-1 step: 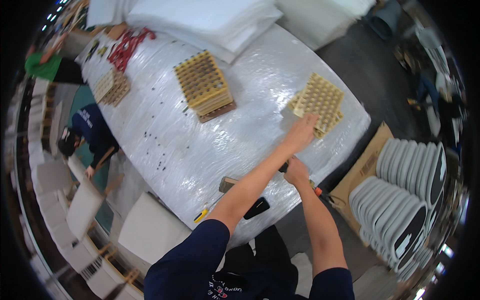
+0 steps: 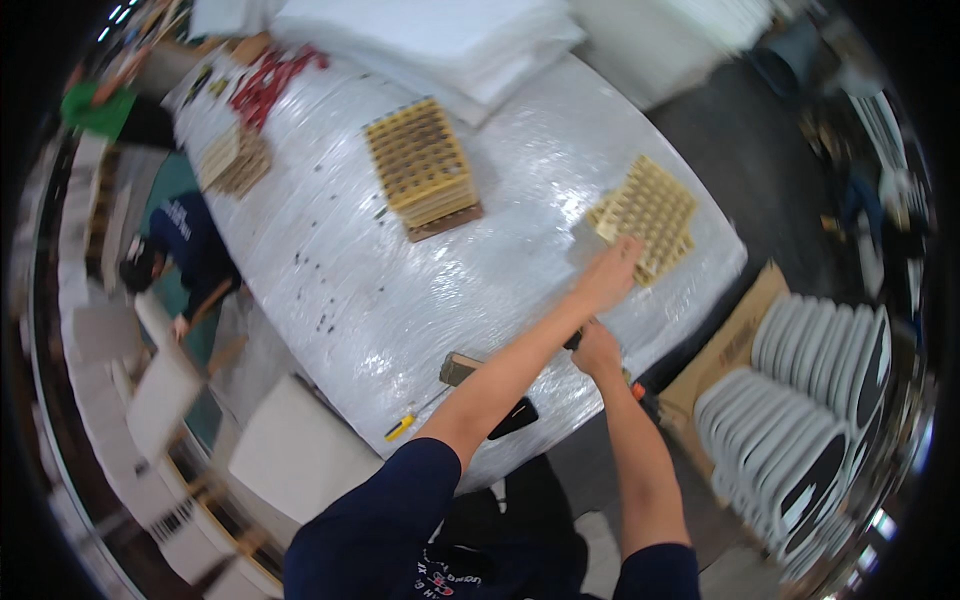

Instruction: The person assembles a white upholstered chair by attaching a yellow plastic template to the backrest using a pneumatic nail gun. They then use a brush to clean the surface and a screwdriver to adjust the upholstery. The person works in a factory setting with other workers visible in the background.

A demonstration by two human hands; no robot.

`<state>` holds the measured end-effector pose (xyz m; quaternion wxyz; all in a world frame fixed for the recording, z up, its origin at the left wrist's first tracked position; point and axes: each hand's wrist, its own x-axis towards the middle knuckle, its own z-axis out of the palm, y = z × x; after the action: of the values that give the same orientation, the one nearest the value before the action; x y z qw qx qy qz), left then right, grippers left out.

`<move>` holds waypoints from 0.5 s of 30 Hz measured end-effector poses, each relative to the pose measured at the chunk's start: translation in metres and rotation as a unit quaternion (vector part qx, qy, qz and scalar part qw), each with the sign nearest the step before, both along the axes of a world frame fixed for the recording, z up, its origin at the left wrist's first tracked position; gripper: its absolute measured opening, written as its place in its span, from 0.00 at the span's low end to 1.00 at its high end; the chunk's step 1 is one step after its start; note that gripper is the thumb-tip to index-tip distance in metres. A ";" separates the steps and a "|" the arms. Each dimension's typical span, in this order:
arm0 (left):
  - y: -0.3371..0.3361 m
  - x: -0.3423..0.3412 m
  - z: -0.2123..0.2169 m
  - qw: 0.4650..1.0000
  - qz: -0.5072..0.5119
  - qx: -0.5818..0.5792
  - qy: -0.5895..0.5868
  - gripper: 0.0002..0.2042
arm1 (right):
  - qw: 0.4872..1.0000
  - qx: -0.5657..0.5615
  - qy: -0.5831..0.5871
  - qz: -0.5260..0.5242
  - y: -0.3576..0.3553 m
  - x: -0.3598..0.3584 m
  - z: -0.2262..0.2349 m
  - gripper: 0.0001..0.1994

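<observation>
Toward the right of the wrapped table, my left hand [image 2: 612,276] reaches to the near edge of a yellow grid panel [image 2: 655,208]. Its fingers are bunched together against the panel, and anything small between them is hidden. The panel lies at an angle over at least one more like it. Just below, my right hand [image 2: 600,352] is closed around the black handle of a tool [image 2: 574,340]; most of the tool is covered by my hand and left forearm. A taller stack of yellow grid panels [image 2: 420,160] stands left of my hands.
A yellow-handled screwdriver [image 2: 400,428], a small block [image 2: 458,368] and a black phone [image 2: 514,420] lie near me. Red straps [image 2: 268,88] and a paler stack [image 2: 236,160] sit far left. Padded seats [image 2: 780,430] are piled at right. A co-worker [image 2: 185,240] bends over chairs at left.
The whole view has shifted slightly. Both hands keep their places at the panel and on the tool.
</observation>
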<state>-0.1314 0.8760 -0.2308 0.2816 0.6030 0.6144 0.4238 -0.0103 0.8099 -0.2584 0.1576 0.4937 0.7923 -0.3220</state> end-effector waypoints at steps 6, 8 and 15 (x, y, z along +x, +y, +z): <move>-0.021 -0.002 -0.006 0.998 0.029 -0.055 -0.030 0.29 | 0.997 -0.030 -0.063 0.009 0.003 -0.009 0.009 0.21; -0.014 0.009 -0.003 0.998 0.047 -0.041 -0.014 0.26 | 0.997 -0.020 -0.075 0.008 0.009 0.002 0.000 0.22; 0.000 0.017 0.009 0.990 -0.001 -0.071 0.118 0.18 | 0.994 0.054 0.049 0.083 0.007 0.009 -0.018 0.22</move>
<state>-0.1141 0.8759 -0.2214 0.2492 0.6278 0.6714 0.3049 -0.0009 0.8169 -0.2761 0.1177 0.4178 0.8533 -0.2887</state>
